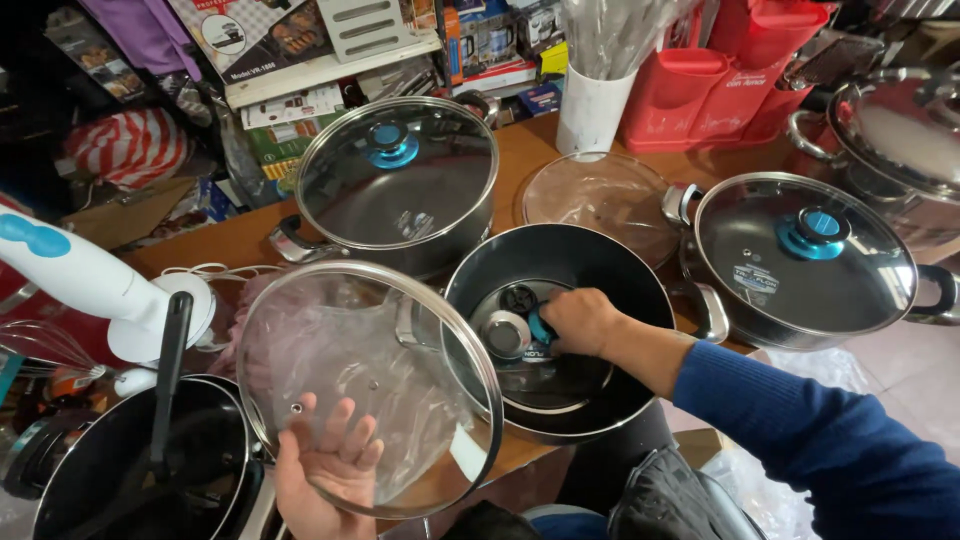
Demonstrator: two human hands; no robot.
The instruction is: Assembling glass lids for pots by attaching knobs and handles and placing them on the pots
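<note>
Far left there's a white hand blender point(85, 285) lying by a black pan point(140, 465) with a dark utensil point(170, 385) standing up in it. Next along, the left hand point(325, 475) props up a bare glass lid point(370, 385) from below, fingers point(345, 430) spread flat against the underside of the glass, the lid tilted up toward us and overlapping the rim of the open black pot point(565, 330) at the middle of the table point(530, 150). Down in that pot goes the right hand point(580, 320), fingers curled in on a small blue knob point(541, 327), just beside a round metal piece point(506, 334), both lying on a smaller lid nested at the bottom. My read: this is the fishing-out stage, the knob being taken from inside the pot while its knobless lid waits in the other hand. The next move looks fiddly, needing the knob lifted clear of the rim and the tilted lid kept steady. Behind, a lidded pot point(395, 185) with a blue knob; to the right another lidded pot point(800, 255), and a loose glass lid point(600, 200) flat between them
</note>
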